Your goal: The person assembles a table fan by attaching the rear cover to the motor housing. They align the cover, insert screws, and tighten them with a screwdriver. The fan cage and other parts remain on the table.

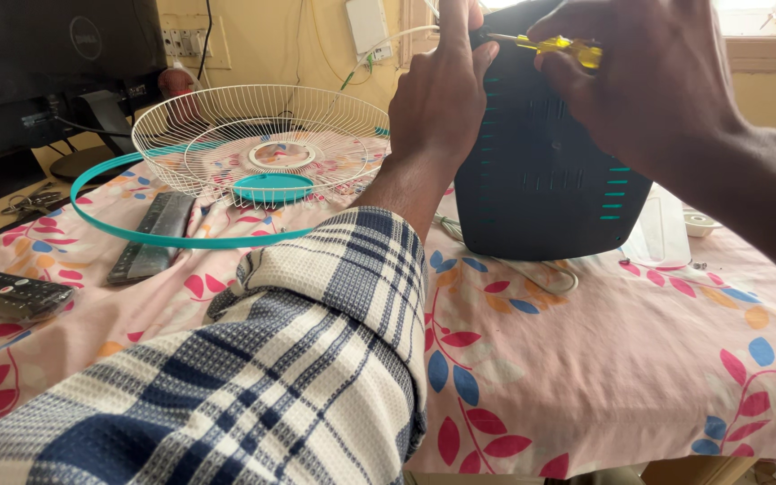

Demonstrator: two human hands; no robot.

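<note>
Our right hand (648, 81) grips the yellow screwdriver (554, 47), shaft pointing toward nine o'clock at our left hand (437, 90), which clasps the dark housing (541, 180)

**Dark fan housing and yellow screwdriver**

The dark blue-grey fan housing (541, 171) stands upright on the flowered pink tablecloth, its broad, smooth back turned toward the camera. The shell is rounded at the lower corners and narrows toward the top, where it runs out of view. Short teal slots line both side edges in vertical rows, and a faint ribbed patch sits near the middle. The screwdriver (557, 47) has a translucent yellow handle and a thin metal shaft; it lies nearly level, tip pointing left against the housing's upper left edge.
</note>
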